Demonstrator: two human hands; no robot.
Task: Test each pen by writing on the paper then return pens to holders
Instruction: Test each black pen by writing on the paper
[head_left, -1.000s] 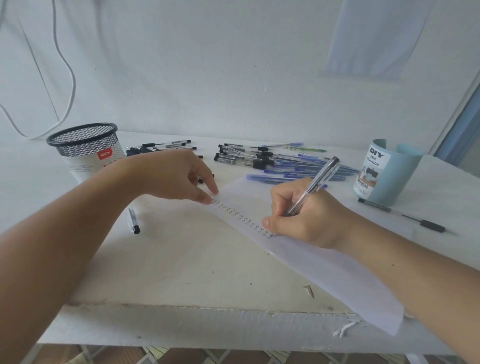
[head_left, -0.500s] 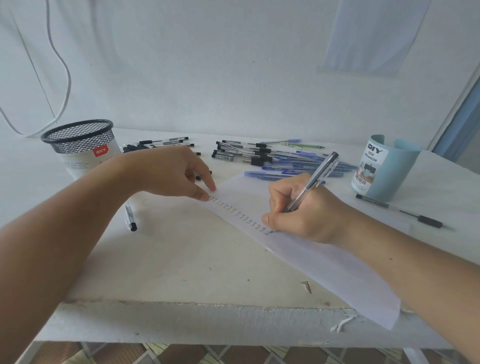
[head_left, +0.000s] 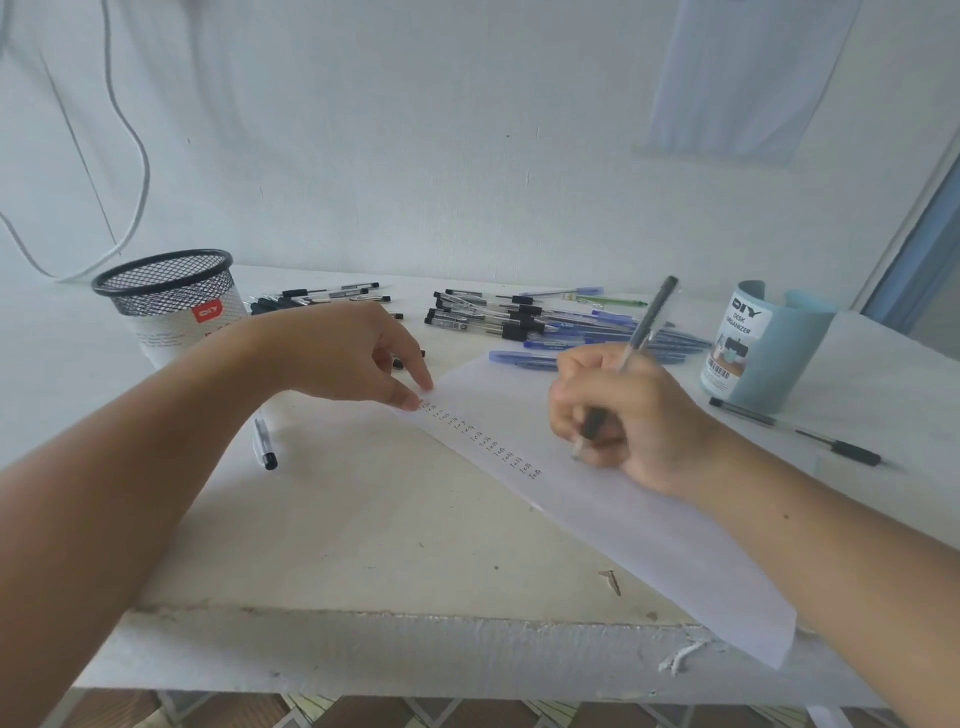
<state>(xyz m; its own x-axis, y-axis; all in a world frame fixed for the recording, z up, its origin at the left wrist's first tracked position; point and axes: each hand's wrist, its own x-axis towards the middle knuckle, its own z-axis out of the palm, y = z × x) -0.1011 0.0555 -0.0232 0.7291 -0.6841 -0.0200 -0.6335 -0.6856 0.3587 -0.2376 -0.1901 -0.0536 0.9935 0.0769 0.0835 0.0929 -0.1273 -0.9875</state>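
White paper (head_left: 597, 499) pinned and written on, its near end hanging past the counter (head_left: 337, 519) edge.

Right hand (head_left: 623, 421) wrapped round a clear pen (head_left: 644, 327) in a writing grip, tip down at the sheet just right of a column of test marks (head_left: 483, 441). Left hand (head_left: 343, 353) holding nothing, fingertips pressing the sheet's far corner. Likely trouble: sheet skating or creasing under a hard stroke, given only that light corner press and the overhang; fresh ink smeared under the heel of the right hand; loose pen (head_left: 264, 444) just under the left wrist knocked rolling by the forearm. Beyond both hands, a heap of pens (head_left: 545, 327). Black mesh holder (head_left: 166, 291) behind the left hand, blue desk organizer (head_left: 763, 353) right of the right hand, no pens showing above either rim, so probably most of the job ahead.
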